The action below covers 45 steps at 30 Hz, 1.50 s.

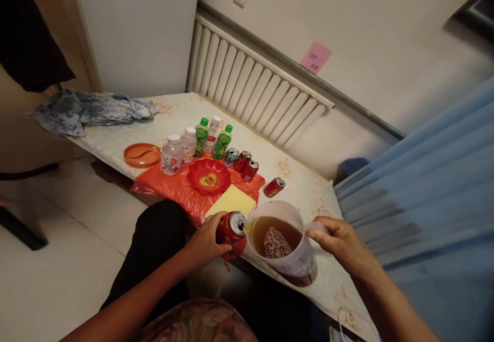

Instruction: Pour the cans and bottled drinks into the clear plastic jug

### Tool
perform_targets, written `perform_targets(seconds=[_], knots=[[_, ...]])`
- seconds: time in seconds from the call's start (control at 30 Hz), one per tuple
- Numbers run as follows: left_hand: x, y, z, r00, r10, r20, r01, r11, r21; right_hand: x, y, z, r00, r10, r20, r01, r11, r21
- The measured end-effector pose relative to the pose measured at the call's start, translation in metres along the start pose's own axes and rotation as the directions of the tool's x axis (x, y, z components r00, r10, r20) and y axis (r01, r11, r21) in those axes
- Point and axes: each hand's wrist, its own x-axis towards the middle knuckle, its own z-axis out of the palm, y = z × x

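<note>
My left hand (206, 244) is wrapped round a red drink can (230, 230), tipped on its side with its opening at the rim of a clear plastic pitcher (297, 267). A thin stream runs from the can into the pitcher, which holds brown, foamy liquid (275, 239). My right hand (337, 241) grips the pitcher's handle at its right side. Both stand at the near edge of the table (297, 177). A yellow pad (231, 200) lies just behind the can.
Farther back lie a red heart-patterned dish (209, 176) on a red plastic sheet, several red cans (250, 169), another red can (274, 187) on its side, two green bottles (222, 142), two clear jars (172, 155), an orange plate (142, 155) and a blue cloth (92, 109). A radiator (250, 87) lines the wall.
</note>
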Motion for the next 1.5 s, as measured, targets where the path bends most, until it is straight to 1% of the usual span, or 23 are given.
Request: perform_targets(seconds=[0.3, 0.53, 0.83, 1.2, 1.5], knots=[[-0.0009, -0.0018, 0.0006, 1.000, 0.017, -0.007, -0.017, 1.000, -0.015, 0.0001, -0.0035, 0.0001, 1.000, 0.008, 0.004, -0.008, 1.000, -0.010], [-0.0003, -0.0053, 0.0015, 1.000, 0.025, -0.002, -0.025, 1.000, -0.004, -0.0001, -0.0003, -0.0001, 1.000, 0.003, 0.008, -0.003, 1.000, -0.024], [-0.0004, -0.0022, 0.0008, 1.000, -0.003, 0.002, 0.003, 1.000, 0.003, 0.0014, -0.0017, -0.0002, 1.000, 0.000, 0.020, 0.000, 0.999, -0.032], [0.0009, 0.0004, 0.0002, 1.000, -0.004, 0.021, 0.004, 1.000, -0.001, 0.0025, -0.0005, -0.0009, 0.999, -0.007, 0.042, 0.009, 0.998, -0.058], [0.0018, -0.0066, 0.0020, 1.000, 0.006, 0.025, -0.006, 1.000, 0.001, 0.0047, 0.0005, -0.0002, 0.998, -0.009, 0.063, 0.014, 0.997, -0.081]])
